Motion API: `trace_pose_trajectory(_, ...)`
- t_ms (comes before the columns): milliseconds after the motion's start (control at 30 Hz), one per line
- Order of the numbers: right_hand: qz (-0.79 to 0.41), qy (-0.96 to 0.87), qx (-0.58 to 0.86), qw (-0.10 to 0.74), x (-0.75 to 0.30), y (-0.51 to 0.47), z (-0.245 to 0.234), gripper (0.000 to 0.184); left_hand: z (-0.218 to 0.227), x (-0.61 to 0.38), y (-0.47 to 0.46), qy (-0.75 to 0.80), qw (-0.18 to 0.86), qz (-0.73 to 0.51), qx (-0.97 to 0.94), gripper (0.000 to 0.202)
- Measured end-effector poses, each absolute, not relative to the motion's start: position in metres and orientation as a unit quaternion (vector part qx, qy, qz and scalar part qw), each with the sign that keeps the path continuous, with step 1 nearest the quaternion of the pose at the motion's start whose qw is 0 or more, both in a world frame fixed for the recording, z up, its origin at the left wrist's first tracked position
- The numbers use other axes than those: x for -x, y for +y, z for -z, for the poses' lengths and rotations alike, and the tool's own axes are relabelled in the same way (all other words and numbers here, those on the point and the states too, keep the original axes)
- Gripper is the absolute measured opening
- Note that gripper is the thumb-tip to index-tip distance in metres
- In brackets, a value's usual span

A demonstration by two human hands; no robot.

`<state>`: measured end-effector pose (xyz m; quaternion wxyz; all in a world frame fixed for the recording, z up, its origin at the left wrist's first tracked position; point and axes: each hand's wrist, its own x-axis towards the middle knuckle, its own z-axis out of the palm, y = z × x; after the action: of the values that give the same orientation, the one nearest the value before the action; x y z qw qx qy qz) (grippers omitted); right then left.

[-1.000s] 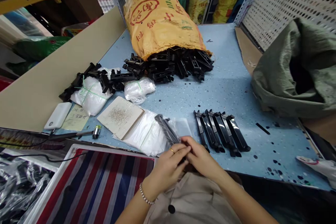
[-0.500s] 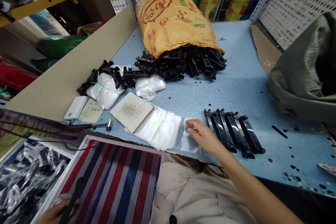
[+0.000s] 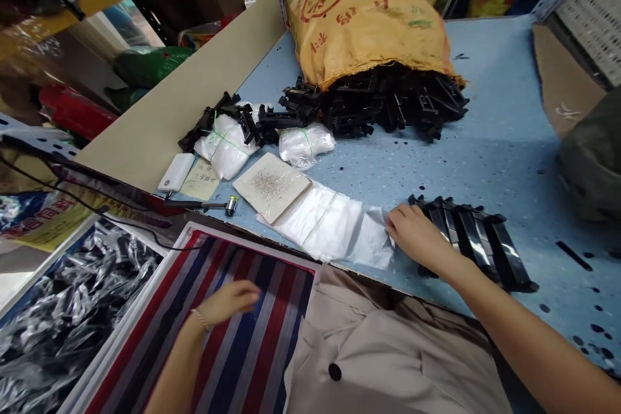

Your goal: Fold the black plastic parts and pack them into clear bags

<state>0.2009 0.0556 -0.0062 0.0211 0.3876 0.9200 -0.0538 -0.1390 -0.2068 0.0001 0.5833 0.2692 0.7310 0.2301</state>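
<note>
My right hand (image 3: 412, 233) pinches the edge of a thin clear plastic bag (image 3: 371, 239) at the front of the blue table. That bag lies partly against a tied stack of white plastic bags (image 3: 320, 220). Right beside the hand, several long black plastic parts (image 3: 478, 239) lie in a row, some partly hidden behind my hand and wrist. My left hand (image 3: 233, 301), with a bracelet at its wrist, hovers over a striped red, blue and white cloth (image 3: 252, 356). Its fingers are loosely stretched, slightly blurred, with nothing visible in them.
A big yellow sack (image 3: 369, 19) spills black parts (image 3: 398, 103) at the back. A square board (image 3: 272, 187), a small hammer (image 3: 218, 205), a white device (image 3: 176, 172) and more bag bundles (image 3: 228, 145) lie left. Wrapped black parts (image 3: 72, 310) fill a bin at lower left.
My left hand has moved up and right over the striped cloth and no longer holds the black part. My right hand now pinches the clear bag's edge. The view has shifted.
</note>
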Motion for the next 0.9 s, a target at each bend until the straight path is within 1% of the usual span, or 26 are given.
trace_pose_trajectory(33, 0.081, 0.910, -0.407, 0.016, -0.197, 0.055, 0.004, 0.013, 0.000, 0.107, -0.186, 0.676, 0.623, -0.240, -0.312, 0.034)
trace_pose_trajectory(67, 0.118, 0.894, -0.432, 0.010, -0.193, 0.054, 0.001, 0.012, -0.002, 0.073, -0.163, 0.636, 0.631, -0.268, -0.356, 0.032)
trace_pose_trajectory(100, 0.162, 0.875, -0.457, -0.001, -0.189, 0.052, -0.001, 0.010, -0.004, 0.040, -0.141, 0.610, 0.614, -0.304, -0.398, 0.030)
trace_pose_trajectory(133, 0.217, 0.852, -0.476, -0.018, -0.187, 0.051, -0.002, 0.009, -0.007, 0.010, -0.119, 0.610, 0.566, -0.344, -0.435, 0.028)
trace_pose_trajectory(167, 0.285, 0.824, -0.488, -0.043, -0.186, 0.050, -0.003, 0.009, -0.007, -0.016, -0.099, 0.634, 0.488, -0.373, -0.470, 0.027)
trace_pose_trajectory(200, 0.362, 0.786, -0.495, -0.075, -0.186, 0.048, -0.004, 0.010, -0.006, -0.037, -0.080, 0.669, 0.401, -0.378, -0.499, 0.031)
trace_pose_trajectory(233, 0.442, 0.739, -0.497, -0.111, -0.189, 0.047, -0.005, 0.012, -0.003, -0.051, -0.065, 0.691, 0.341, -0.373, -0.517, 0.031)
trace_pose_trajectory(267, 0.516, 0.683, -0.494, -0.148, -0.193, 0.045, -0.005, 0.014, 0.002, -0.059, -0.053, 0.704, 0.313, -0.372, -0.518, 0.023)
trace_pose_trajectory(300, 0.580, 0.626, -0.489, -0.182, -0.198, 0.044, -0.006, 0.016, 0.007, -0.061, -0.044, 0.707, 0.311, -0.377, -0.511, 0.015)
trace_pose_trajectory(333, 0.627, 0.573, -0.484, -0.211, -0.204, 0.042, -0.007, 0.018, 0.012, -0.058, -0.039, 0.701, 0.332, -0.388, -0.498, 0.009)
trace_pose_trajectory(367, 0.657, 0.532, -0.480, -0.235, -0.208, 0.040, -0.008, 0.020, 0.016, -0.053, -0.036, 0.688, 0.364, -0.402, -0.482, 0.013)
trace_pose_trajectory(467, 0.683, 0.495, -0.469, -0.263, -0.211, 0.032, -0.009, 0.026, 0.022, -0.033, -0.036, 0.647, 0.437, -0.427, -0.456, 0.022)
trace_pose_trajectory(567, 0.664, 0.552, -0.444, -0.240, -0.195, 0.024, -0.003, 0.024, 0.018, -0.025, -0.040, 0.625, 0.493, -0.457, -0.396, 0.024)
trace_pose_trajectory(667, 0.630, 0.615, -0.421, -0.218, -0.174, 0.018, 0.008, 0.017, 0.012, -0.025, -0.040, 0.586, 0.558, -0.489, -0.325, 0.027)
trace_pose_trajectory(800, 0.620, 0.634, -0.413, -0.209, -0.166, 0.016, 0.015, 0.016, 0.009, -0.021, -0.038, 0.579, 0.568, -0.513, -0.281, 0.029)
trace_pose_trajectory(900, 0.640, 0.595, -0.432, -0.223, -0.171, 0.016, 0.014, 0.018, 0.011, -0.019, -0.039, 0.589, 0.561, -0.513, -0.273, 0.033)
